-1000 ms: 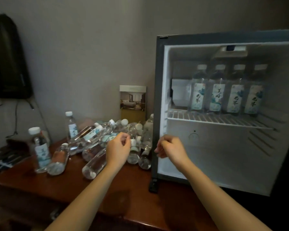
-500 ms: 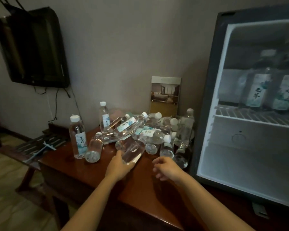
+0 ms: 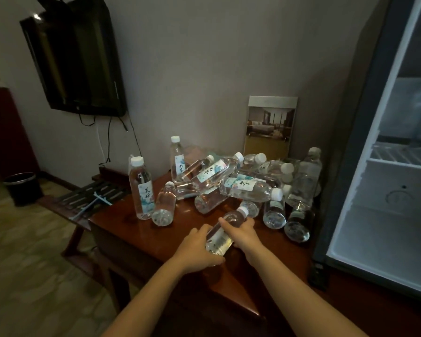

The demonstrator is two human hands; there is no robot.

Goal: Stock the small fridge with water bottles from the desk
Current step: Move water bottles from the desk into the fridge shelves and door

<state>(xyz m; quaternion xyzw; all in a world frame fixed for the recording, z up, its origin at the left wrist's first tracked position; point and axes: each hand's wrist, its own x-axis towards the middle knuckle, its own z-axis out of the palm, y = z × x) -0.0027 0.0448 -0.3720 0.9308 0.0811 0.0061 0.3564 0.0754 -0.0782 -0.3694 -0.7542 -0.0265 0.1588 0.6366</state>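
Water bottle (image 3: pixel 225 231): held in both hands low over the front of the desk, near the pile. It lies tilted, with its white cap pointing up and to the right. I cannot tell if it touches the wood.
Small fridge (image 3: pixel 365 166): on the right, just beside the pile. It is open, white inside, with a wire shelf (image 3: pixel 399 154).
TV (image 3: pixel 75 59): dark, up on the wall at the left, with wires hanging under it.
Desk (image 3: pixel 131 229): shiny red-brown wood.
Bottle pile (image 3: pixel 243 186): many clear bottles lying on each other at the back of the desk. A few stand up at its left side.
Picture card (image 3: pixel 270 125): leans on the wall behind the pile.
Bin (image 3: pixel 22 188): black, on the floor at the far left.
Left hand (image 3: pixel 195 249): fingers curled round the bottom end of the bottle, arm reaching forward.
Right hand (image 3: pixel 241 233): fingers wrapped round the bottle near its neck, arm coming in from the right.
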